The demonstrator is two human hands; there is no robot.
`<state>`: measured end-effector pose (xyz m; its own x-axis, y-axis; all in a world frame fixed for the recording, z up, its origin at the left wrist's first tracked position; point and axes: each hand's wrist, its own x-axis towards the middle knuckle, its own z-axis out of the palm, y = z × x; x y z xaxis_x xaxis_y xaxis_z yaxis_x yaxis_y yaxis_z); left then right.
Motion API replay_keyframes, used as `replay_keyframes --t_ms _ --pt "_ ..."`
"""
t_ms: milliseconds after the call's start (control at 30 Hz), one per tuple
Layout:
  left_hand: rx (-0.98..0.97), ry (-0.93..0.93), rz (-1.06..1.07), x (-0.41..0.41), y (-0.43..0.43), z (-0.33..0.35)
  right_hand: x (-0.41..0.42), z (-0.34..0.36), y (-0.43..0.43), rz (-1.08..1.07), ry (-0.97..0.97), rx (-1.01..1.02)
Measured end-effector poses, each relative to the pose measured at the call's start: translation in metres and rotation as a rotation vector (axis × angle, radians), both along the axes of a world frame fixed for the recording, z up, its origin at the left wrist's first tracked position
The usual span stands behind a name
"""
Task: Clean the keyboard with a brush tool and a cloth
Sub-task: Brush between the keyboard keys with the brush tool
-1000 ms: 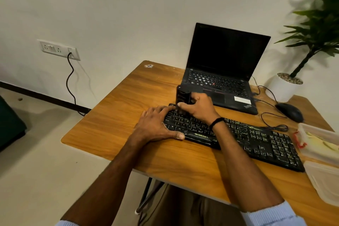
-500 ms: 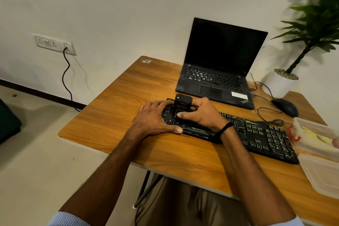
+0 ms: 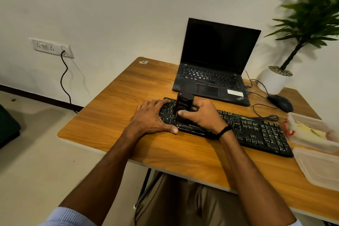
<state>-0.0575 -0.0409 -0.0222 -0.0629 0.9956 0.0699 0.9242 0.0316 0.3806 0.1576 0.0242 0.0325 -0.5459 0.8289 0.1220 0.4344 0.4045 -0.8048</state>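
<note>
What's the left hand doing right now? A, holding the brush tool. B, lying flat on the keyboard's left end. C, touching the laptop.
B: the left hand lies flat, fingers straight, on the left end of the keyboard; the right hand grips the brush tool.

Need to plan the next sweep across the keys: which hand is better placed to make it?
Right. The right hand grips the brush tool, upright on the left end of the keyboard; the left hand lies flat there, apparently bracing it.
</note>
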Motion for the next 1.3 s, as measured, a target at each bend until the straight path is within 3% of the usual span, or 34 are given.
replay_keyframes --t_ms 67,200,333,433,567,667,767,900,1000,1133,1300 --pt "-0.004 0.003 0.0 -0.002 0.0 0.001 -0.001 0.0 -0.007 0.103 -0.038 -0.049" --pt "-0.004 0.006 0.0 0.001 0.0 0.001 0.004 0.002 -0.008 -0.106 -0.03 0.143" --pt "-0.022 0.007 0.009 0.0 0.0 0.003 0.006 0.001 -0.018 0.067 -0.094 0.073" --pt "-0.015 0.006 0.004 0.001 0.001 0.003 0.01 0.001 -0.02 -0.056 -0.035 0.114" --pt "-0.027 0.009 0.008 0.0 0.001 0.003 0.01 -0.001 -0.029 0.053 -0.115 0.104" --pt "-0.013 0.007 0.003 0.001 0.001 0.002 0.015 -0.002 -0.03 -0.052 -0.03 0.133" --pt "-0.019 0.005 0.005 0.0 0.001 0.002 0.017 -0.003 -0.035 0.043 -0.089 0.073" --pt "-0.023 -0.007 -0.001 0.001 0.002 0.003 0.021 -0.004 -0.029 -0.059 -0.025 0.114" --pt "-0.038 -0.013 -0.006 -0.001 0.001 0.003 0.018 -0.007 -0.032 0.08 -0.07 0.015" --pt "-0.04 -0.009 -0.005 0.0 0.001 0.003 0.018 -0.009 -0.027 -0.027 0.044 0.063" --pt "-0.038 -0.011 -0.009 -0.001 0.002 0.002 0.027 0.003 -0.027 0.114 -0.118 -0.01"
